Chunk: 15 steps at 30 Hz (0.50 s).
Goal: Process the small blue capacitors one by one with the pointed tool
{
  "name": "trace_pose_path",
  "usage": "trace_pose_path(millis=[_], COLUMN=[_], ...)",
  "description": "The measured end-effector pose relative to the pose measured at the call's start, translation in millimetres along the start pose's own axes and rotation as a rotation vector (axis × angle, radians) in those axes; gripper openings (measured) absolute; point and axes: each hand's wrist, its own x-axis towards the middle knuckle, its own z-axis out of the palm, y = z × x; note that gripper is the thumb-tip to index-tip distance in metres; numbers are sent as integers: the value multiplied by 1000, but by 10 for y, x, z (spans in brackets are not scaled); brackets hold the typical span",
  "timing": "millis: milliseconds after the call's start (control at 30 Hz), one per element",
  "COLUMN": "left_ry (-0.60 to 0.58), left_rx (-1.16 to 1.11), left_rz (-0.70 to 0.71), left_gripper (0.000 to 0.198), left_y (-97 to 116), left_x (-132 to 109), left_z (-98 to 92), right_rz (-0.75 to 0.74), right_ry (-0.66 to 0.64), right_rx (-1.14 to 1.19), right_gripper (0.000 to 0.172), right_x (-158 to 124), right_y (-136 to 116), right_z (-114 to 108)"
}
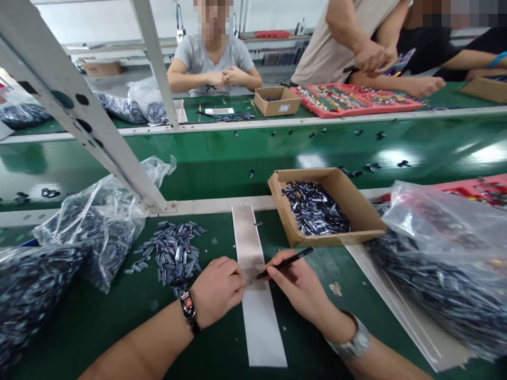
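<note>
My left hand (221, 287) is closed in a pinch over the left side of a long white strip (263, 335); what its fingertips hold is too small to name. In my right hand (299, 282) is a slim black pen-like tool (285, 263), its tip pointing down and left at the left fingertips. Left of the strip lies a loose pile of small dark pieces (176, 253). An open cardboard box (340, 240) beyond my right hand holds many shiny dark pieces. One small dark piece (258, 224) rests at the strip's upper right edge.
Plastic bags of dark parts stand at the left (35, 295) and right (447, 285). A white metal post (99, 121) slants across the upper left. Beyond a green belt (214, 163) with scattered pieces, several people work near a red tray (336, 100).
</note>
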Motion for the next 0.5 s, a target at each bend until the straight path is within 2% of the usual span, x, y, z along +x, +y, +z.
trace_pose_path(millis=[500], left_ry=[27], left_rx=[37], left_rz=[45], left_gripper=[12], left_y=[-21], left_x=[11], left_z=[51], right_rz=[20], right_ry=[23], right_rx=[25], right_gripper=[51], right_x=[24], right_y=[-12], right_z=[-11])
